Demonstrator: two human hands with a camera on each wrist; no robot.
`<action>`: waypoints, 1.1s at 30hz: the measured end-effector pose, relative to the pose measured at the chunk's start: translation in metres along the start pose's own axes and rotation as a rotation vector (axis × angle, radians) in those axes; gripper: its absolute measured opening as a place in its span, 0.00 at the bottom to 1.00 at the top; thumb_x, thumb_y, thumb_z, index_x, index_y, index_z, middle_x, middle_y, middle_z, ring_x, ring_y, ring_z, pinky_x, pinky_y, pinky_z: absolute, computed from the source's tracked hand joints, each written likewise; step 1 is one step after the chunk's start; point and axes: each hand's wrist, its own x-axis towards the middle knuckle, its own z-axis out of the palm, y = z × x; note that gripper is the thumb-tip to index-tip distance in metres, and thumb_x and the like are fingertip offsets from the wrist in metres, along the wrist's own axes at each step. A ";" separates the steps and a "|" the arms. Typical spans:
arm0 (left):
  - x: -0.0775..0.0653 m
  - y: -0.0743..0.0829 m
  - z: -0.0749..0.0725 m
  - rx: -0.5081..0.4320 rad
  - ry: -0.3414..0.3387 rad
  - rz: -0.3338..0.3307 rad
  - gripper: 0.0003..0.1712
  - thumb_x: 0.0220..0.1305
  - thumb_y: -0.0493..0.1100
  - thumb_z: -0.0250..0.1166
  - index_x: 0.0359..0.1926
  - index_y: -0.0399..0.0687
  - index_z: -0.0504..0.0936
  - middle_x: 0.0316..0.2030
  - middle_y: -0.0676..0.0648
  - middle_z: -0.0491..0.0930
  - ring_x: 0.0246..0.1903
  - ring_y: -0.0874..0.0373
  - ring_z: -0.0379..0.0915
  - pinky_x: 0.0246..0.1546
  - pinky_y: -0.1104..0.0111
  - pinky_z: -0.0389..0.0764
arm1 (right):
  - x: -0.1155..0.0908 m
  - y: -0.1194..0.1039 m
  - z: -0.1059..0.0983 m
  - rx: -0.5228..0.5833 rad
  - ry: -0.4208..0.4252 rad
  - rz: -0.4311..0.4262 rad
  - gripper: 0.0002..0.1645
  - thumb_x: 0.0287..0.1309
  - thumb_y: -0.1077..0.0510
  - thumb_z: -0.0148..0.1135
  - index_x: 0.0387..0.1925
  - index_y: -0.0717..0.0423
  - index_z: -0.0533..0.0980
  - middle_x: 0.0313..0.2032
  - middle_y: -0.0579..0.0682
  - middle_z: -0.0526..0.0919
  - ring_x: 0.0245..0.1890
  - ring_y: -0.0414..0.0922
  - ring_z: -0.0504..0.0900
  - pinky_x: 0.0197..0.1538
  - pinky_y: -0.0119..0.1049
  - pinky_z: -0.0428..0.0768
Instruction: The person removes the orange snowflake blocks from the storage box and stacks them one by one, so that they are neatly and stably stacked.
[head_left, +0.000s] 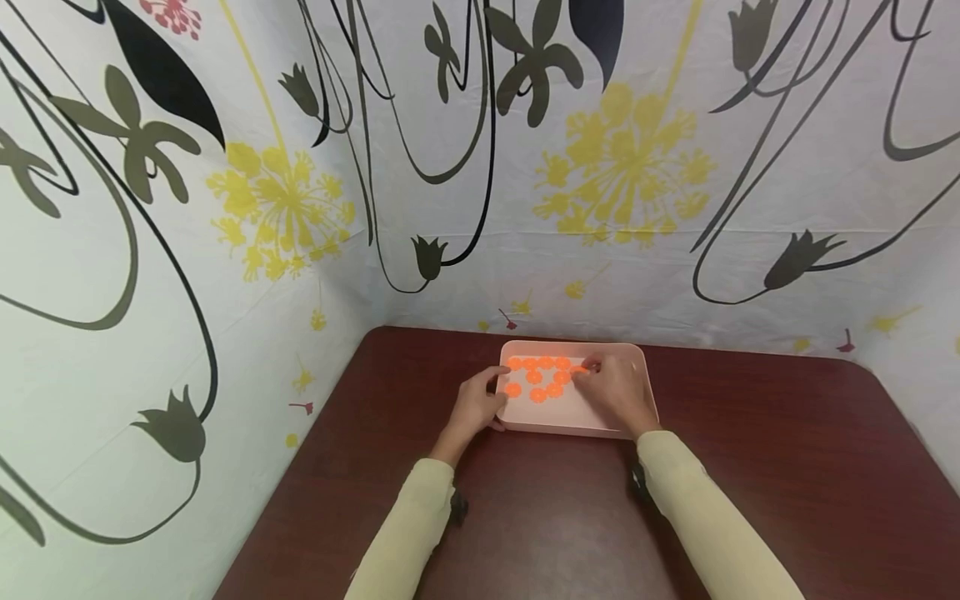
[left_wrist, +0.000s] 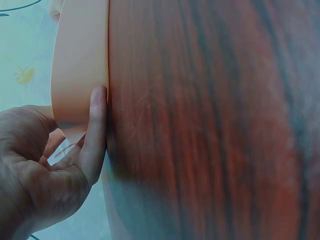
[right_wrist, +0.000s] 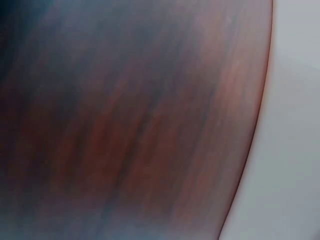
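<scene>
A shallow pale pink tray (head_left: 577,423) lies on the table, with several small orange round pieces (head_left: 537,395) spread over its left and far part. At the tray's left end my left hand (head_left: 477,402) grips the rim. In the left wrist view, one finger of the left hand (left_wrist: 60,165) lies along the outer wall of the tray (left_wrist: 82,55). Over the right half of the tray my right hand (head_left: 617,388) bends down, its fingertips pinching an orange piece at the right of the group. The right wrist view does not show the right hand.
The dark red-brown table (head_left: 540,517) extends around the tray. Behind and to the left hangs a white cloth (head_left: 465,200) with printed flowers. In the right wrist view, a pale curved surface (right_wrist: 287,125) borders the wood grain (right_wrist: 150,130).
</scene>
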 end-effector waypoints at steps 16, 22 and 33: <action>0.001 0.003 0.006 0.001 -0.010 0.016 0.33 0.68 0.30 0.62 0.72 0.55 0.77 0.51 0.36 0.81 0.15 0.54 0.79 0.17 0.59 0.88 | -0.008 -0.008 -0.027 -0.098 0.147 -0.202 0.17 0.56 0.45 0.78 0.44 0.48 0.90 0.22 0.40 0.83 0.24 0.40 0.78 0.29 0.38 0.77; -0.001 0.002 0.001 -0.008 0.001 0.016 0.32 0.70 0.30 0.63 0.72 0.53 0.77 0.58 0.35 0.80 0.16 0.53 0.79 0.18 0.57 0.88 | -0.011 -0.016 -0.052 -0.132 0.072 -0.155 0.21 0.62 0.42 0.73 0.52 0.47 0.87 0.27 0.43 0.82 0.22 0.42 0.73 0.23 0.35 0.68; 0.000 -0.001 -0.002 -0.013 0.003 0.022 0.31 0.70 0.31 0.63 0.72 0.53 0.77 0.60 0.36 0.79 0.16 0.53 0.79 0.19 0.57 0.89 | -0.024 0.011 -0.101 -0.118 0.112 -0.133 0.22 0.64 0.41 0.72 0.51 0.49 0.87 0.28 0.46 0.83 0.23 0.43 0.74 0.21 0.35 0.68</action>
